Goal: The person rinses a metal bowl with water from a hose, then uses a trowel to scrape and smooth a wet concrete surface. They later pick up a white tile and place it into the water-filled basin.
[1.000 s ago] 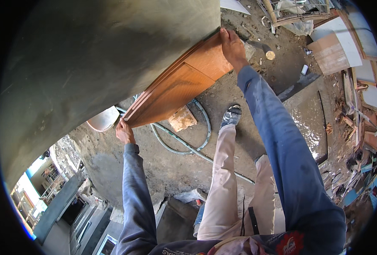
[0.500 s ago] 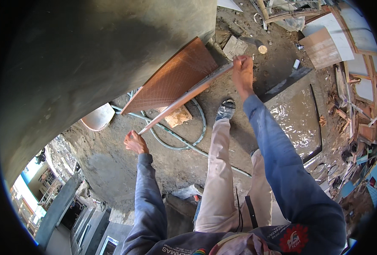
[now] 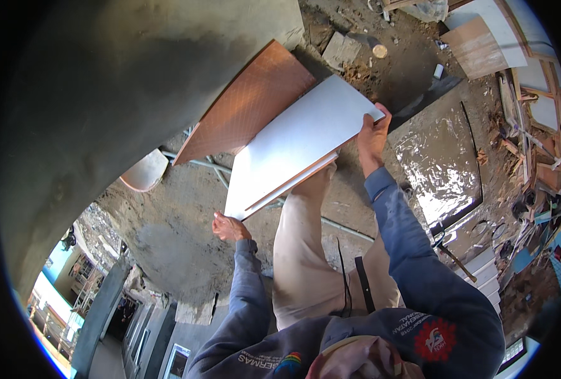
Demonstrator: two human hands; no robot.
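A large white tile (image 3: 299, 132) with a reddish-brown edge is held out in front of my legs, its smooth face turned up to me. My left hand (image 3: 231, 228) grips its near left corner, fingers closed. At the right corner, my right hand (image 3: 373, 140) is closed on the edge, thumb on the white face. Below the near edge shows a second white-and-brown edge; whether it is another tile I cannot tell. Behind it, a reddish-brown tile (image 3: 249, 104) with a grid-marked back leans against the grey wall (image 3: 147, 69).
A pale hose (image 3: 347, 229) runs over the rough floor, partly hidden by the tile. A whitish basin (image 3: 146, 172) sits by the wall's foot. To the right lies a wet, framed patch (image 3: 437, 164), with broken boards and debris (image 3: 539, 145) beyond. A concrete block (image 3: 341, 50) lies ahead.
The white tile has tilted from nearly edge-on to showing its face. My left hand has moved right; my right hand has come slightly lower. A leg has bent up under the tile.
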